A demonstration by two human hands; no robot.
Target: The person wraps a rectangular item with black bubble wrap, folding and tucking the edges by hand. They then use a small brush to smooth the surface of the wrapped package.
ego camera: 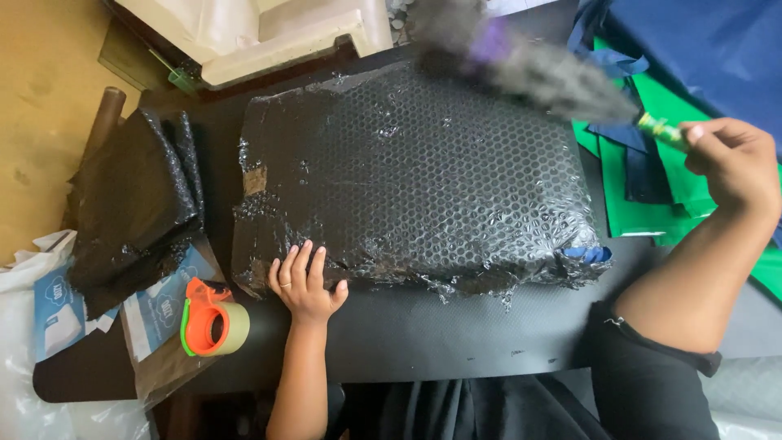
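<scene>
Right hand [729,159] closes its grip on a green-handled duster [562,77] over the bench's far right corner; left hand [303,281], open and flat, presses the near left edge of the bubble-wrapped parcel [415,175], whose long axis runs left-right between them.

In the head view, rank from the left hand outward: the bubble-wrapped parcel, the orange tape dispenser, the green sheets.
From the left hand:
1. Bubble-wrapped parcel: under its fingers, touching.
2. Orange tape dispenser: just to its left on the table.
3. Green sheets: far right, beyond the parcel.
</scene>
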